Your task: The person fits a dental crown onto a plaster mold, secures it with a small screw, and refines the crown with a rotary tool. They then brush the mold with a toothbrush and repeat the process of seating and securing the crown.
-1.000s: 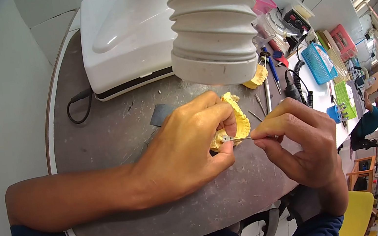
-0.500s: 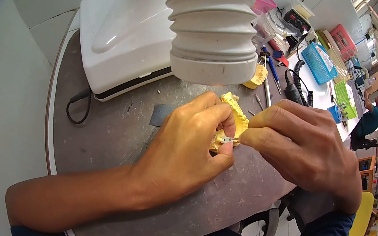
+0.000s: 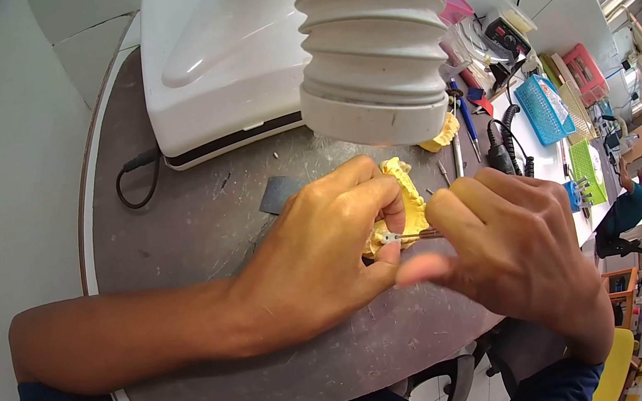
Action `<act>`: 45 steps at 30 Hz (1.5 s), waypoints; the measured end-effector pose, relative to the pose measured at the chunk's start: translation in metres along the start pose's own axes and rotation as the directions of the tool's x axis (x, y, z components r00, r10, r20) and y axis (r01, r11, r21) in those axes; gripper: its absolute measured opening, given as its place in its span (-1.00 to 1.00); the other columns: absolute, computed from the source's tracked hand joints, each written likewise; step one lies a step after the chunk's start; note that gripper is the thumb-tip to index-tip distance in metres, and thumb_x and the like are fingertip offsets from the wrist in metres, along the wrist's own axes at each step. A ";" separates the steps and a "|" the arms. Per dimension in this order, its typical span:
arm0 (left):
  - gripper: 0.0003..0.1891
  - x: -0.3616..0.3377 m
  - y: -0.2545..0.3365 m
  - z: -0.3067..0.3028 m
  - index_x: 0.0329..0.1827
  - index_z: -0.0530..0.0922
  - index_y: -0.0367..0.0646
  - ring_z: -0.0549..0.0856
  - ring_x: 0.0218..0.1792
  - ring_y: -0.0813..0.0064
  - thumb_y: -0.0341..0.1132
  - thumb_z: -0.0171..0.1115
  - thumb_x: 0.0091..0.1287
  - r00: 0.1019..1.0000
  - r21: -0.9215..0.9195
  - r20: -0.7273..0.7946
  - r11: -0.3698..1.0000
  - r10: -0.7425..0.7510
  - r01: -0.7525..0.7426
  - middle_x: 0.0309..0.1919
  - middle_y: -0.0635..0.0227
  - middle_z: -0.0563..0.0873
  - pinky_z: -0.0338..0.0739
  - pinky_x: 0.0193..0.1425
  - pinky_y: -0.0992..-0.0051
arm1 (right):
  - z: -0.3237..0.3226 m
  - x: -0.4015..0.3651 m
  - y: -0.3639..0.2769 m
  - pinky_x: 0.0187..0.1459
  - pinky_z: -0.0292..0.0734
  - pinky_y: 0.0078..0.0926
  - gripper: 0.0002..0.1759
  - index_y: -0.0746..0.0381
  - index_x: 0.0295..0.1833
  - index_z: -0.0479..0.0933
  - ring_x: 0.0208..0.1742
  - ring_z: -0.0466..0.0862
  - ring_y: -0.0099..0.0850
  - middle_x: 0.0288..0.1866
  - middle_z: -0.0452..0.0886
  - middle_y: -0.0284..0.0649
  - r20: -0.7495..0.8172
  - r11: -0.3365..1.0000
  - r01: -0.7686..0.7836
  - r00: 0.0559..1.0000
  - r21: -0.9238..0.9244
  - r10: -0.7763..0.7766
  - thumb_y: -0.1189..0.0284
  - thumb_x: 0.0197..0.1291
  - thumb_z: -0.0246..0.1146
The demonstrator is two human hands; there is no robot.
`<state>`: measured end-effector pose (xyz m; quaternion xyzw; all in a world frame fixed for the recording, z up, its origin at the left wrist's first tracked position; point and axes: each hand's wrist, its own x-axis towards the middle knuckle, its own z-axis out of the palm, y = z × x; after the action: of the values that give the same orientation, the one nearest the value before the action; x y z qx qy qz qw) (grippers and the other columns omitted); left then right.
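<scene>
My left hand (image 3: 335, 236) is closed on a yellow plaster dental model (image 3: 411, 199), with its thumb and index finger around the model's near left side. A small white piece (image 3: 391, 237) shows between those fingertips. From it a thin metal tool (image 3: 421, 236) runs right to my right hand (image 3: 503, 239). My right hand's fingers are curled around the tool's right end, and the thumb is stretched out to the left below it, somewhat blurred. The far end of the tool is hidden by the fingers.
Above the hands hangs a ribbed white suction hose (image 3: 369, 50), beside a white machine (image 3: 232, 63). A dark abrasive sheet (image 3: 280, 194) lies left. At right are a second yellow model (image 3: 441, 133), a blue basket (image 3: 544, 109) and a green basket (image 3: 586, 168). Another person (image 3: 627, 198) is far right.
My right hand's thumb has moved away from the fingers, down and left, and more of the metal tool shows. The view has shifted slightly. My left hand keeps its grip.
</scene>
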<state>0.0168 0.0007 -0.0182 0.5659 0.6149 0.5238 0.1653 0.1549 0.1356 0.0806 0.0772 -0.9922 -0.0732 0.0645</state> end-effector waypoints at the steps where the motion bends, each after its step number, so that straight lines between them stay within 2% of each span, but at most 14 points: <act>1: -0.71 0.000 0.000 0.000 -0.19 0.55 -0.32 0.62 -0.28 0.22 -0.47 0.49 0.09 1.000 0.001 -0.004 1.000 -0.003 0.003 -0.26 0.14 0.57 0.54 -0.18 0.28 | 0.000 0.001 -0.002 -0.44 0.54 -0.37 -0.63 0.23 -0.27 0.58 -0.40 0.61 -0.34 -0.41 0.50 -0.28 -0.037 0.999 -0.020 0.999 0.025 0.021 0.21 0.09 0.57; 5: -0.72 0.000 0.002 0.000 -0.19 0.55 -0.33 0.61 -0.29 0.21 -0.47 0.47 0.10 1.000 0.029 0.005 0.999 -0.019 0.019 -0.27 0.13 0.57 0.54 -0.18 0.27 | 0.007 -0.003 0.008 -0.45 0.54 -0.35 -0.66 0.24 -0.24 0.60 -0.43 0.61 -0.32 -0.45 0.48 -0.29 -0.095 0.984 0.148 0.986 0.097 -0.139 0.28 0.10 0.58; 11: -0.76 0.000 0.005 -0.003 -0.20 0.56 -0.33 0.61 -0.29 0.20 -0.47 0.43 0.13 0.999 0.000 0.023 1.000 -0.031 0.031 -0.27 0.13 0.56 0.53 -0.18 0.26 | 0.002 -0.001 0.008 -0.43 0.55 -0.36 -0.67 0.24 -0.22 0.61 -0.41 0.62 -0.31 -0.42 0.53 -0.27 0.065 0.999 0.050 0.997 0.009 -0.051 0.28 0.10 0.58; 15: -0.75 0.000 0.000 0.001 -0.21 0.57 -0.32 0.61 -0.30 0.21 -0.45 0.47 0.15 0.999 0.012 -0.035 0.999 0.031 -0.031 -0.27 0.14 0.57 0.53 -0.20 0.27 | 0.002 0.002 0.004 -0.43 0.53 -0.36 -0.68 0.24 -0.22 0.62 -0.42 0.62 -0.31 -0.42 0.54 -0.26 -0.039 0.996 0.005 0.999 0.088 -0.002 0.27 0.14 0.56; 17: -0.75 -0.001 -0.001 0.001 -0.21 0.57 -0.32 0.61 -0.30 0.20 -0.44 0.48 0.15 1.000 0.016 -0.016 1.000 0.007 -0.007 -0.27 0.14 0.57 0.53 -0.20 0.27 | 0.008 -0.002 0.009 -0.44 0.52 -0.35 -0.60 0.24 -0.20 0.62 -0.44 0.62 -0.31 -0.44 0.54 -0.27 -0.167 0.990 0.097 0.983 0.099 -0.080 0.20 0.09 0.60; 21: -0.76 0.000 0.002 0.000 -0.21 0.57 -0.32 0.61 -0.30 0.20 -0.45 0.47 0.15 1.000 0.017 0.008 0.999 -0.027 0.027 -0.27 0.13 0.57 0.53 -0.21 0.28 | 0.005 -0.003 0.009 -0.43 0.53 -0.33 -0.57 0.23 -0.17 0.62 -0.44 0.62 -0.28 -0.41 0.56 -0.25 -0.126 0.992 0.108 0.987 0.071 -0.098 0.21 0.03 0.64; 23: -0.77 -0.001 0.002 0.000 -0.21 0.57 -0.32 0.61 -0.30 0.21 -0.47 0.45 0.14 1.000 0.013 0.010 1.000 -0.028 0.028 -0.27 0.13 0.57 0.53 -0.21 0.28 | -0.003 -0.003 0.007 -0.42 0.55 -0.31 -0.61 0.23 -0.15 0.62 -0.40 0.64 -0.27 -0.38 0.57 -0.22 0.069 0.999 0.033 0.997 0.025 -0.035 0.30 0.03 0.62; 27: -0.78 0.000 0.001 0.000 -0.22 0.57 -0.31 0.61 -0.31 0.25 -0.49 0.44 0.13 1.000 0.021 -0.013 1.000 -0.009 0.010 -0.27 0.15 0.57 0.53 -0.22 0.31 | -0.001 0.000 0.004 -0.45 0.51 -0.33 -0.70 0.23 -0.24 0.62 -0.42 0.61 -0.29 -0.43 0.52 -0.25 -0.043 0.997 -0.007 0.999 0.077 0.010 0.33 0.09 0.58; 29: -0.78 0.000 0.001 0.000 -0.22 0.57 -0.31 0.61 -0.32 0.26 -0.49 0.45 0.13 1.000 0.013 -0.005 1.000 -0.019 0.019 -0.27 0.16 0.57 0.53 -0.23 0.31 | 0.008 -0.002 0.007 -0.47 0.48 -0.35 -0.62 0.22 -0.24 0.62 -0.44 0.59 -0.33 -0.46 0.49 -0.29 -0.194 0.995 0.072 0.979 0.071 -0.057 0.17 0.09 0.58; 33: -0.79 0.001 0.001 0.000 -0.23 0.57 -0.31 0.60 -0.32 0.29 -0.50 0.44 0.13 1.000 0.001 0.007 1.000 -0.014 0.014 -0.28 0.16 0.56 0.52 -0.24 0.32 | 0.001 -0.004 0.010 -0.45 0.50 -0.36 -0.61 0.22 -0.23 0.64 -0.42 0.61 -0.31 -0.43 0.54 -0.28 -0.052 0.996 0.079 0.996 0.040 -0.077 0.16 0.08 0.58; 36: -0.79 0.000 0.002 0.000 -0.23 0.57 -0.31 0.61 -0.31 0.28 -0.50 0.43 0.13 0.999 -0.010 0.014 0.999 -0.041 0.041 -0.27 0.17 0.57 0.53 -0.23 0.32 | -0.001 -0.003 0.009 -0.43 0.53 -0.37 -0.68 0.24 -0.22 0.65 -0.38 0.63 -0.29 -0.37 0.60 -0.26 0.016 1.000 0.022 1.000 0.020 -0.022 0.26 0.09 0.57; 39: -0.80 0.000 0.001 0.000 -0.23 0.57 -0.31 0.61 -0.31 0.25 -0.49 0.43 0.14 1.000 0.011 -0.008 1.000 -0.010 0.010 -0.27 0.16 0.57 0.54 -0.21 0.31 | 0.000 0.000 0.007 -0.44 0.52 -0.36 -0.74 0.25 -0.28 0.64 -0.39 0.62 -0.29 -0.39 0.60 -0.26 -0.127 0.991 0.015 0.992 0.131 0.002 0.36 0.08 0.57; 41: -0.79 0.000 0.002 -0.001 -0.23 0.57 -0.31 0.61 -0.30 0.24 -0.49 0.43 0.14 1.000 0.010 0.007 1.000 -0.024 0.024 -0.27 0.16 0.57 0.54 -0.20 0.30 | 0.003 -0.004 0.011 -0.44 0.52 -0.35 -0.73 0.25 -0.27 0.63 -0.39 0.61 -0.29 -0.40 0.60 -0.26 -0.125 0.989 0.114 0.987 0.094 -0.102 0.37 0.07 0.58; 45: -0.79 0.000 0.002 -0.001 -0.22 0.57 -0.32 0.63 -0.28 0.21 -0.49 0.42 0.14 0.999 0.014 0.020 0.999 -0.033 0.033 -0.27 0.14 0.58 0.54 -0.18 0.28 | 0.005 -0.004 0.010 -0.44 0.53 -0.33 -0.73 0.26 -0.27 0.63 -0.39 0.61 -0.28 -0.40 0.60 -0.26 -0.133 0.990 0.121 0.985 0.071 -0.111 0.41 0.04 0.60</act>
<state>0.0170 0.0003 -0.0158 0.5620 0.6262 0.5109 0.1762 0.1567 0.1468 0.0766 0.1420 -0.9819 -0.0328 0.1208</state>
